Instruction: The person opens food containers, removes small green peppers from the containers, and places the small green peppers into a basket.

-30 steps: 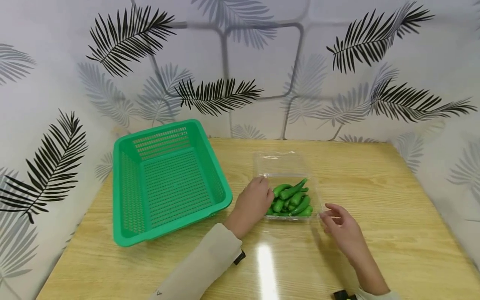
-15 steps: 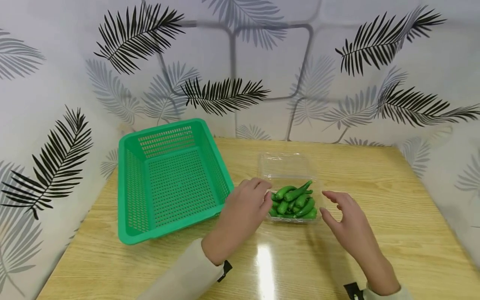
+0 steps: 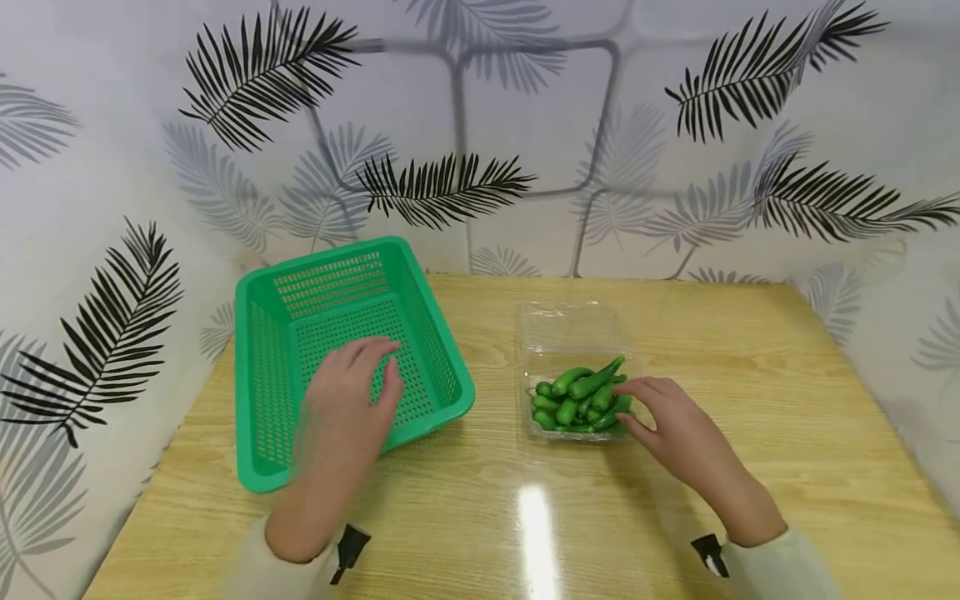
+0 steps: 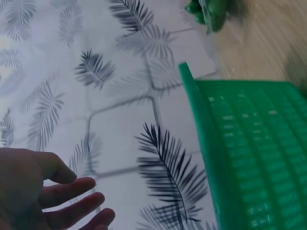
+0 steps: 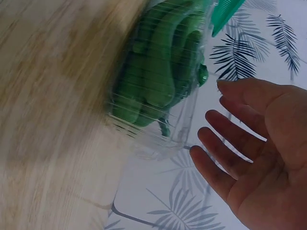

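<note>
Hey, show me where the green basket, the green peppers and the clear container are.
Green basket [image 3: 337,287]: head view, on its inner far wall.
Green peppers [image 3: 583,398]: head view, near the middle of the pile.
Clear container [image 3: 572,325]: head view, on its open lid.

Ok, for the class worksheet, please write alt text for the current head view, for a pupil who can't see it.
A person's right hand hovers beside an open clear box of green peppers, while the left hand shows in front of a green basket further left. Both containers are on a wood-grain table before a leaf-patterned wall.
</note>
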Motion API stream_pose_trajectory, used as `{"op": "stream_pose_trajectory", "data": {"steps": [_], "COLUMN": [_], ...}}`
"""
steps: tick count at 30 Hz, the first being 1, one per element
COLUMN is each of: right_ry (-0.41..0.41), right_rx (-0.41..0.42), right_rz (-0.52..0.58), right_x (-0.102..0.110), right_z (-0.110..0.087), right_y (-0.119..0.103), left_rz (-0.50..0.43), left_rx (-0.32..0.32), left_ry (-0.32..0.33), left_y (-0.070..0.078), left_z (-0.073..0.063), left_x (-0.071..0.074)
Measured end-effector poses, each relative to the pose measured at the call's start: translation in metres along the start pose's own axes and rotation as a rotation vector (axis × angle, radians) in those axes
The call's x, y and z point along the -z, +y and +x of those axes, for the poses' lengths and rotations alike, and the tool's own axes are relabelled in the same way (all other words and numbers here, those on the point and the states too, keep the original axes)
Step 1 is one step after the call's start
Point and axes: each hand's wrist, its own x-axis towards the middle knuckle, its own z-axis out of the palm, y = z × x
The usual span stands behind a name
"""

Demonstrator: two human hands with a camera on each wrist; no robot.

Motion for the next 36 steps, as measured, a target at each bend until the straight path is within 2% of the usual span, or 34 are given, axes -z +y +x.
{"op": "stream_pose_trajectory", "data": {"steps": [4,8,11,15,19,22,26,36], "right_ry": [-0.026,-0.038,-0.041,-0.039,-0.042,-0.058,-0.073,-0.037], "right_rx": [0.002,0.009,0.020,0.038,0.046,0.042,0.051,0.070], "right_rz": [-0.010,-0.024,-0.034,-0.042,-0.034,-0.031,-0.047,-0.101], "right_x": [-0.003,-0.006,-0.008,-0.011,-0.014,-0.017,-0.023,-0.034], "right_z": [0.006,0.012,0.014,0.018,0.023,0.028,0.033,0.038], "right_y": [0.002,0.002,0.002,0.003,0.001,-0.001,-0.004,-0.007], "left_rz": [0.070,0.137,0.172,0.197,0.207,0.190,0.137,0.171], "left_rx": [0.073,0.177,0.307,0.503,0.617,0.660,0.696,0.671], "left_ry": [0.033,-0.017,-0.094,-0.236,-0.343,-0.392,-0.414,-0.425], "left_y": [-0.032,-0.062,-0.081,-0.108,-0.130,-0.142,-0.149,-0.144], "left_z": [-0.007,-0.016,-0.022,-0.027,-0.033,-0.039,-0.044,-0.040], "left_x": [0.015,0.027,0.034,0.042,0.044,0.041,0.035,0.029]}}
